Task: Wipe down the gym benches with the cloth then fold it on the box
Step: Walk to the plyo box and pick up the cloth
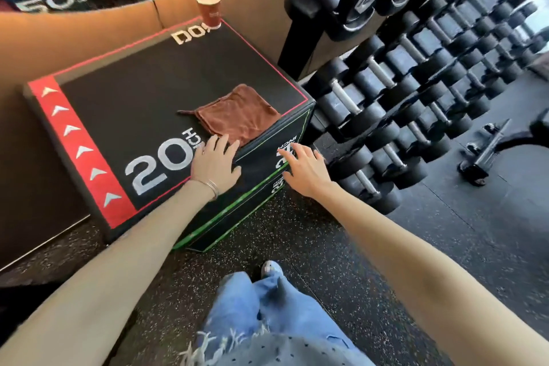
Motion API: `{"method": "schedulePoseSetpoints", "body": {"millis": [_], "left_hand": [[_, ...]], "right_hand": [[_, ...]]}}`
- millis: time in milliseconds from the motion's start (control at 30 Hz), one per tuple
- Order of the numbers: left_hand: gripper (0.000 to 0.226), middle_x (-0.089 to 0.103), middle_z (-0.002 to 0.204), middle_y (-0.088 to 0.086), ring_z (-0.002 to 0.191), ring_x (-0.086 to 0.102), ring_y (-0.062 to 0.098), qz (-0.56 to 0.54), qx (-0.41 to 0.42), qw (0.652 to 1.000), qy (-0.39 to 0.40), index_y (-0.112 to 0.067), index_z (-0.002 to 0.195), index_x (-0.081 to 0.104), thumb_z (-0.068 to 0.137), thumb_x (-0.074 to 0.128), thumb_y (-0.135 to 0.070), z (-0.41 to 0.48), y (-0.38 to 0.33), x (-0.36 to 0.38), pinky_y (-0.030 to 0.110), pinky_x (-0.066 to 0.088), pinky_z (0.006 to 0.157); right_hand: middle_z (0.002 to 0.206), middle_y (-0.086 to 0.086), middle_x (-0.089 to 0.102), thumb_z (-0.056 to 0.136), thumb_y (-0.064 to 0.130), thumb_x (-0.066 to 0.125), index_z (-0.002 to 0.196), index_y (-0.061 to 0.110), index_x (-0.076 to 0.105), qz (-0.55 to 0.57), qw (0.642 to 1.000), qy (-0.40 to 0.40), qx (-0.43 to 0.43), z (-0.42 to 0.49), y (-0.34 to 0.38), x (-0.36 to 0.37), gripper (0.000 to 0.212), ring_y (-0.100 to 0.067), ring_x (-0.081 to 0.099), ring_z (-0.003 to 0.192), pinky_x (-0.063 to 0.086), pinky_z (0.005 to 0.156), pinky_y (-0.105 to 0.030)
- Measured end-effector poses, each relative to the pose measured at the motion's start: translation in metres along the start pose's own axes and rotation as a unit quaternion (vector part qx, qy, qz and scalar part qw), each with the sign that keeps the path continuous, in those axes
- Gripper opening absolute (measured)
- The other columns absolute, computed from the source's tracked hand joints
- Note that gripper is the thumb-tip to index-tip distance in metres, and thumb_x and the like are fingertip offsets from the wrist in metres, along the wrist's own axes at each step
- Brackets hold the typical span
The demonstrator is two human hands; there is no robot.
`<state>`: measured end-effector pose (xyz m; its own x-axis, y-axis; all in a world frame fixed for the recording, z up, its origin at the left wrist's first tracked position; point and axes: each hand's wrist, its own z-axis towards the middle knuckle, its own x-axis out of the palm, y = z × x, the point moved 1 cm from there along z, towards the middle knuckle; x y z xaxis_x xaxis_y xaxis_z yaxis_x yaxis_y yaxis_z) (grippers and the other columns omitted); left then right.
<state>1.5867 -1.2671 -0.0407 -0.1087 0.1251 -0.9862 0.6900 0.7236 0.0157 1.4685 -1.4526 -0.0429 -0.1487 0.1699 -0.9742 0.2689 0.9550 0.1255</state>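
The brown cloth (240, 117) is lying folded on the black box (142, 92), close to its right edge. Your left hand (215, 162) is resting flat on the top just beside the cloth's near corner, fingers (221, 142) straight and slightly spread, gripping nothing. Your right hand (306, 171) is hovering by the box's side face, fingers spread wide, holding nothing; whether they're touching that side, I cannot tell. A red paper cup (208, 9) is standing upright on the far corner. Dumbbells (416, 83) are sitting racked to the right, above the speckled floor (297, 241).
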Motion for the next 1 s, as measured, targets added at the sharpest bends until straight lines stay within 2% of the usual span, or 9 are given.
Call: {"method": "schedulePoseSetpoints", "body": {"millis": [167, 267, 367, 500, 600, 733, 800, 933, 1000], "left_hand": [[0.064, 0.022, 0.156, 0.009, 0.144, 0.019, 0.028, 0.007, -0.009, 1.000, 0.008, -0.020, 0.149, 0.023, 0.093, 0.041, -0.046, 0.045, 0.050, 0.002, 0.044, 0.020, 0.115], [0.066, 0.022, 0.156, 0.009, 0.144, 0.018, 0.027, 0.018, -0.001, 1.000, 0.018, -0.020, 0.149, 0.023, 0.092, 0.041, -0.047, 0.068, 0.076, 0.002, 0.043, 0.018, 0.116], [0.065, 0.020, 0.157, 0.009, 0.144, 0.016, 0.027, 0.024, 0.012, 0.999, 0.024, -0.021, 0.149, 0.022, 0.092, 0.040, -0.047, 0.090, 0.100, 0.005, 0.043, 0.016, 0.117], [0.066, 0.017, 0.157, 0.010, 0.145, 0.014, 0.028, 0.015, 0.033, 0.999, 0.040, -0.020, 0.149, 0.020, 0.092, 0.040, -0.047, 0.113, 0.124, 0.010, 0.044, 0.015, 0.117], [0.067, 0.016, 0.158, 0.010, 0.145, 0.013, 0.027, 0.012, 0.067, 0.996, 0.051, -0.020, 0.150, 0.019, 0.093, 0.039, -0.047, 0.126, 0.130, 0.015, 0.043, 0.014, 0.117], [0.068, 0.017, 0.158, 0.011, 0.145, 0.014, 0.028, 0.005, 0.110, 0.992, 0.057, -0.020, 0.150, 0.018, 0.092, 0.041, -0.045, 0.136, 0.127, 0.018, 0.043, 0.015, 0.117], [0.068, 0.017, 0.158, 0.010, 0.145, 0.014, 0.028, 0.003, 0.131, 0.990, 0.055, -0.021, 0.150, 0.019, 0.091, 0.042, -0.044, 0.140, 0.126, 0.017, 0.043, 0.015, 0.117], [0.068, 0.018, 0.158, 0.009, 0.146, 0.014, 0.026, 0.008, 0.167, 0.985, 0.048, -0.022, 0.150, 0.018, 0.090, 0.041, -0.042, 0.142, 0.129, 0.016, 0.042, 0.014, 0.118], [0.067, 0.019, 0.157, 0.009, 0.145, 0.015, 0.025, 0.002, 0.179, 0.983, 0.048, -0.021, 0.150, 0.020, 0.089, 0.043, -0.040, 0.142, 0.132, 0.014, 0.041, 0.013, 0.118]], "right_hand": [[0.150, -0.008, 0.027, 0.094, 0.033, 0.051, 0.146, 0.023, 0.029, 0.009, 0.999, -0.020, -0.026, 0.076, 0.023, -0.008, 0.057, -0.025, 0.023, 0.139, 0.021, 0.112, -0.048], [0.152, -0.008, 0.024, 0.094, 0.039, 0.050, 0.146, 0.027, 0.028, 0.023, 1.000, -0.009, -0.008, 0.120, 0.043, -0.008, 0.058, -0.028, 0.019, 0.140, 0.018, 0.113, -0.050], [0.158, -0.009, 0.009, 0.093, 0.052, 0.046, 0.148, 0.035, 0.017, 0.035, 0.998, 0.042, 0.024, 0.161, 0.061, -0.001, 0.065, -0.037, 0.007, 0.143, 0.012, 0.112, -0.062], [0.159, -0.005, -0.006, 0.088, 0.068, 0.037, 0.145, 0.047, 0.006, 0.033, 0.993, 0.094, 0.065, 0.197, 0.084, 0.017, 0.068, -0.047, -0.010, 0.140, 0.000, 0.098, -0.079], [0.158, -0.007, 0.005, 0.084, 0.066, 0.041, 0.143, 0.043, 0.019, 0.028, 0.993, 0.061, 0.100, 0.199, 0.090, 0.023, 0.067, -0.047, -0.003, 0.140, 0.002, 0.099, -0.077], [0.148, -0.013, 0.033, 0.084, 0.048, 0.050, 0.131, 0.025, 0.046, 0.010, 0.990, -0.029, 0.136, 0.181, 0.109, 0.030, 0.053, -0.043, 0.025, 0.133, 0.017, 0.104, -0.066], [0.147, -0.013, 0.035, 0.085, 0.046, 0.050, 0.129, 0.023, 0.048, 0.008, 0.990, -0.040, 0.138, 0.178, 0.110, 0.033, 0.049, -0.042, 0.028, 0.132, 0.018, 0.105, -0.065], [0.154, -0.009, 0.025, 0.087, 0.057, 0.046, 0.137, 0.030, 0.041, 0.017, 0.992, -0.021, 0.126, 0.169, 0.103, 0.038, 0.058, -0.041, 0.018, 0.138, 0.010, 0.105, -0.068], [0.148, -0.012, 0.036, 0.084, 0.053, 0.051, 0.130, 0.027, 0.050, 0.008, 0.990, -0.029, 0.135, 0.168, 0.107, 0.035, 0.052, -0.042, 0.029, 0.133, 0.019, 0.102, -0.066]]}}
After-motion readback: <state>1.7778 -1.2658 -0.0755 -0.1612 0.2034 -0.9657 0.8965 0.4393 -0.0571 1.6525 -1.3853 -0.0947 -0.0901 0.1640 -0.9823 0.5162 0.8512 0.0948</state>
